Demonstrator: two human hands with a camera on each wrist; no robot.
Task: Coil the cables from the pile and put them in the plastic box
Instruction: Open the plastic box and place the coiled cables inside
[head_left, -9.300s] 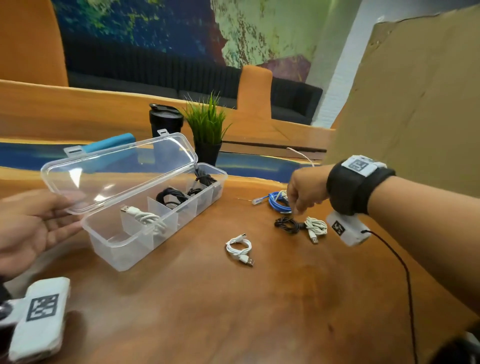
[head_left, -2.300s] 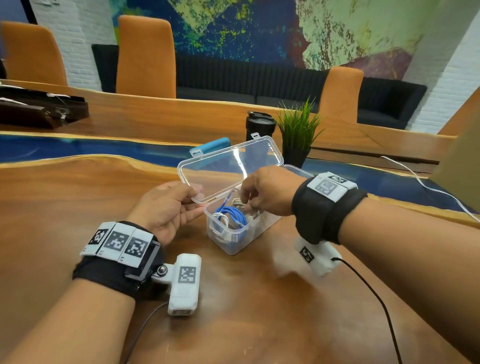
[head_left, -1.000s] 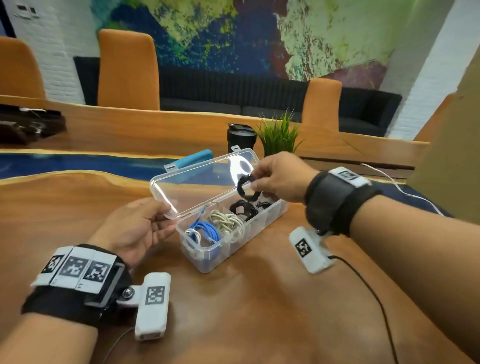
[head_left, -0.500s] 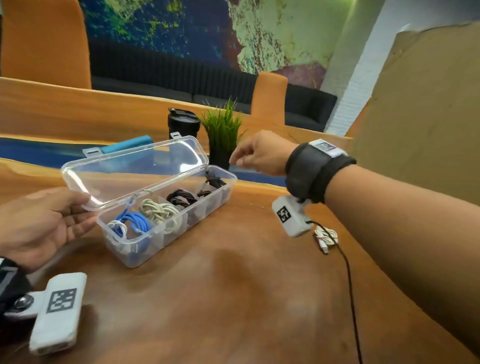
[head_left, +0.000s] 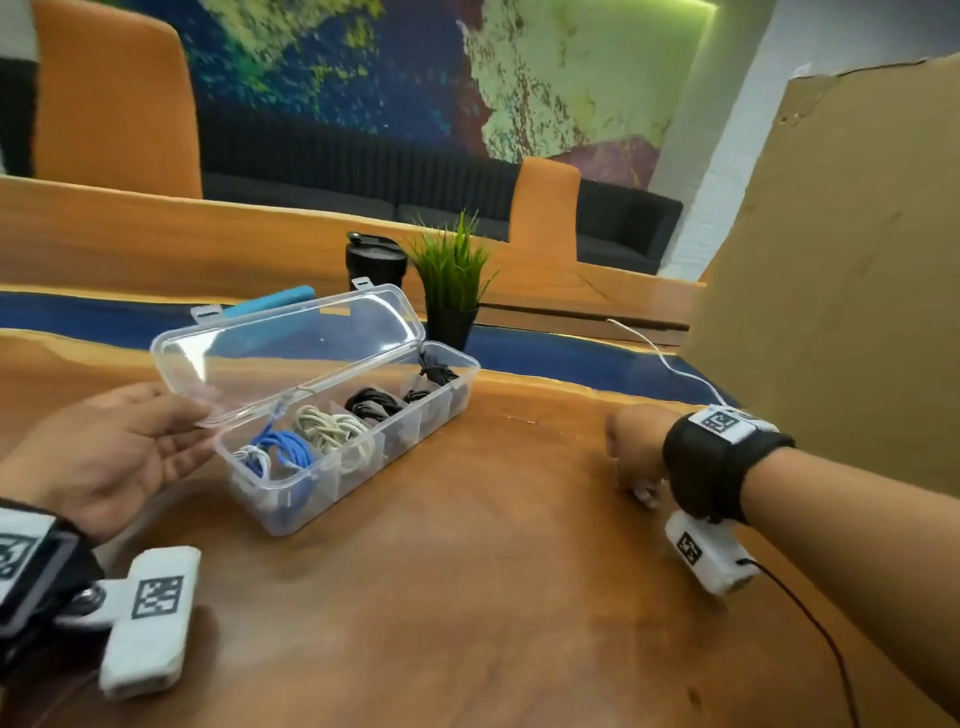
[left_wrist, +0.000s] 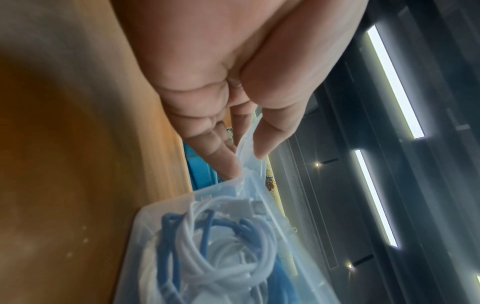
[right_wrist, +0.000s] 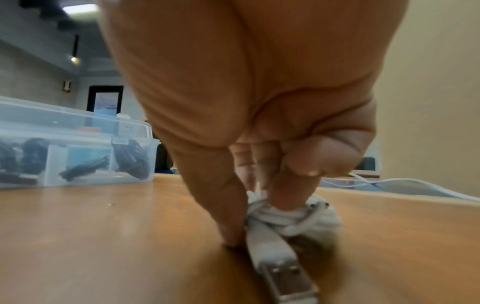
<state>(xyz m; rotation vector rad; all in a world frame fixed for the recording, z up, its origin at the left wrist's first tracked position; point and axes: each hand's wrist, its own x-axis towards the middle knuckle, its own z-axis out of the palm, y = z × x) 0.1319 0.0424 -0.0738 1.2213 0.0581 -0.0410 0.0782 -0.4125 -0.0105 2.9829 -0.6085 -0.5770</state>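
Observation:
A clear plastic box (head_left: 291, 506) with dividers stands on the wooden table, its lid (head_left: 291, 345) raised. Inside lie a blue cable (head_left: 283, 449) with a white one (left_wrist: 221, 265), a cream coil (head_left: 330, 428) and black coils (head_left: 371, 405). My left hand (head_left: 111, 457) pinches the lid's near corner (left_wrist: 248, 156) between thumb and fingers. At the right, my right hand (head_left: 636, 449) is down on the table, its thumb and fingers pinching a coiled white USB cable (right_wrist: 283, 218); in the head view only its plug (head_left: 644, 493) shows under the hand.
A black tumbler (head_left: 375, 262), a potted grass plant (head_left: 451, 280) and a blue case (head_left: 272, 301) stand behind the box. A large cardboard sheet (head_left: 841, 291) rises at the right, with a thin white wire (head_left: 660, 356) running along its foot.
My right hand dropped a black coil into the box, swung right and came down on the white coil on the table. The left hand kept hold of the lid.

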